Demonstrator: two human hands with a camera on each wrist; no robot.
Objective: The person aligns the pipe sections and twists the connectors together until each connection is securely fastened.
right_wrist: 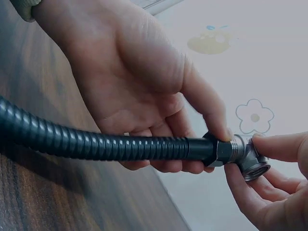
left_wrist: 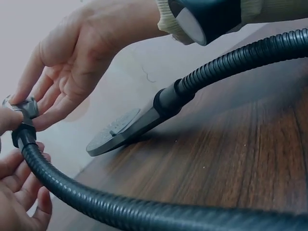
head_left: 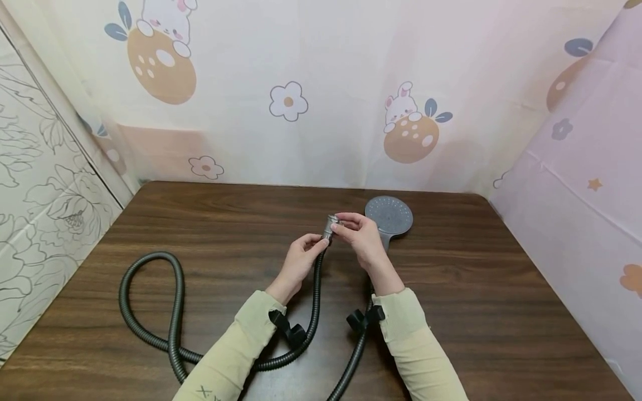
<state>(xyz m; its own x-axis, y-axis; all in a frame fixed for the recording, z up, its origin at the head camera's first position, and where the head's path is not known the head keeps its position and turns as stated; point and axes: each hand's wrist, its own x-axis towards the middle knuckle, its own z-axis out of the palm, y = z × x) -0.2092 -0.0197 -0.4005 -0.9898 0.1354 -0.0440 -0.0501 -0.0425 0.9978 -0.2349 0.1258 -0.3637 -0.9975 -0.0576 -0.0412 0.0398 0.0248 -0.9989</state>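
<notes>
A dark corrugated shower hose [head_left: 316,301] rises to a small silver metal tee-shaped fitting [right_wrist: 251,161] held above the table. My left hand [head_left: 299,259] pinches the black hex nut [right_wrist: 222,153] at the hose's end between thumb and fingers. Opposite it, my right hand [head_left: 365,242] grips the fitting with its thumb and fingertips. Threads show between nut and fitting in the right wrist view. Beyond the right hand, a grey round shower head [head_left: 389,215] lies on the table, joined to the hose's other end. The right forearm partly hides its handle.
The brown wooden table [head_left: 466,278] carries a loop of the hose [head_left: 122,301] at the left. A patterned curtain [head_left: 331,139] hangs behind it. Black straps with small cameras [head_left: 296,336] sit on both wrists, close to the hose.
</notes>
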